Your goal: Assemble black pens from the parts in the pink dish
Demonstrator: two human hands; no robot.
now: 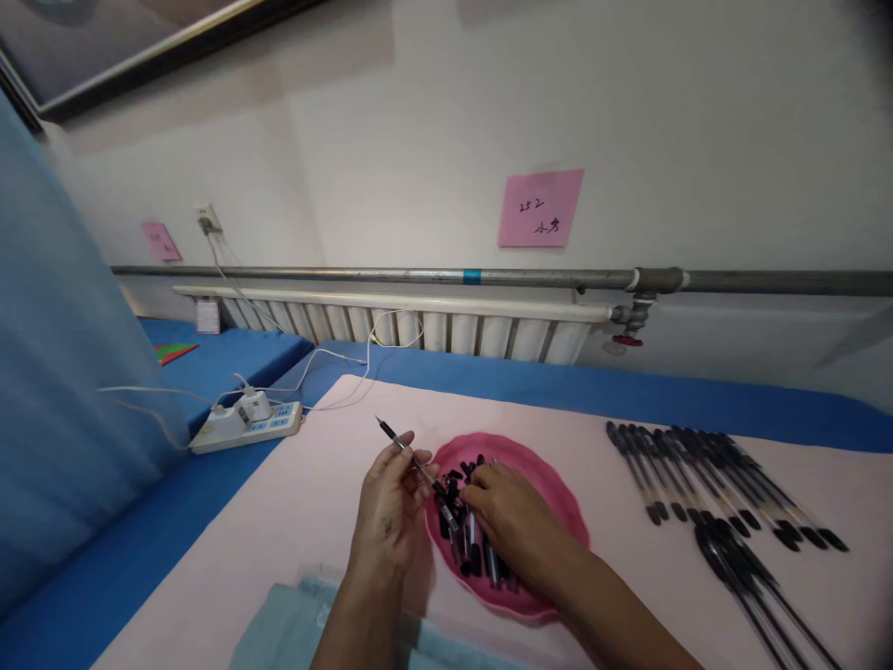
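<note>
My left hand pinches a black pen whose uncapped tip points up and to the left. Just to its right, my right hand rests fingers-down on a heap of black pen caps in a pink dish; its fingers are curled among the caps, and I cannot make out whether they hold one. Both hands lie over a pale pink mat on the blue table.
Several capped black pens lie in a row on the right, with more bunched below them. A white power strip with cables sits at the left. A radiator and pipe run along the wall behind. A clear bag lies near me.
</note>
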